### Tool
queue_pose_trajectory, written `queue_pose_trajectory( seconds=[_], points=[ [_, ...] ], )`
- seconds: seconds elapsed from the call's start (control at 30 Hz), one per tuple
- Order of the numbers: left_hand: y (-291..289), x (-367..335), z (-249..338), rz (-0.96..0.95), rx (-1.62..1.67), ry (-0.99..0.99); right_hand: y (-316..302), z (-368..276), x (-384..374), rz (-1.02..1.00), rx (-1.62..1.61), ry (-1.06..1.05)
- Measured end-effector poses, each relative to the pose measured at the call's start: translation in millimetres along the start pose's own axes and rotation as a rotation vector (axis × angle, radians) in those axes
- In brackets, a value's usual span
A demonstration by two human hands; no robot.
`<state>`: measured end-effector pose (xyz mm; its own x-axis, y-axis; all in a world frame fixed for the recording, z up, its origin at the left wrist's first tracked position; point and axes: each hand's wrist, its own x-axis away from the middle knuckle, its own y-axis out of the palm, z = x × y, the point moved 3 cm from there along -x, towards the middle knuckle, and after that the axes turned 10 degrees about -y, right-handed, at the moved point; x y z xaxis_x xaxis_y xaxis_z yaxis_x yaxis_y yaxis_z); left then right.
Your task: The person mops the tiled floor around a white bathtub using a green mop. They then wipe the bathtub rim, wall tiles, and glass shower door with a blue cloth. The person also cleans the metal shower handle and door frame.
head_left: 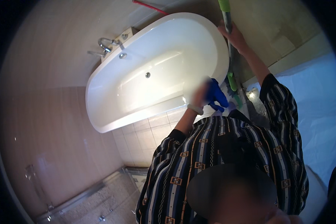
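My left hand, partly smeared, holds a bunched blue cloth beside the near right rim of a white oval bathtub. A pale bracelet circles that wrist. Stretched out past the tub's right end, my right hand is wrapped round a metal pole. Bright green parts show at the pole's top and lower down, near the floor. What the pole's lower end carries is hard to make out. Both sleeves are dark with patterned stripes.
A chrome faucet stands at the tub's far left side. Beyond the far rim lies a thin red stick. Light floor tiles run along the near side. A glass panel is at lower left, a pale bluish surface at right.
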<state>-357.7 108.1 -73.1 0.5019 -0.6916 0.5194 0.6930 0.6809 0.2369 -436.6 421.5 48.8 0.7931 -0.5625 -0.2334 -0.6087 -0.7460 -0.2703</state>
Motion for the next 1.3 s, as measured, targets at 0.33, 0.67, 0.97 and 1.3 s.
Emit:
queue_pose_trajectory(
  seconds=[0.33,0.67,0.97,1.3],
  points=[
    [-38.0,14.6,-44.0,0.456,-0.562,0.19,-22.8,-8.9,127.9,0.27,-0.065,0.24],
    [-56.1,36.9,-98.7,0.724,-0.528,0.177,-27.7,-72.4,170.2,0.359,-0.287,0.093],
    [0.5,72.1,-9.6,0.507,-0.322,0.077,59.5,-46.6,200.1,-0.417,-0.05,0.009],
    [23.5,197.9,54.6,0.389,-0.333,0.318,89.2,55.1,324.9,-1.015,0.18,-0.264]
  ],
)
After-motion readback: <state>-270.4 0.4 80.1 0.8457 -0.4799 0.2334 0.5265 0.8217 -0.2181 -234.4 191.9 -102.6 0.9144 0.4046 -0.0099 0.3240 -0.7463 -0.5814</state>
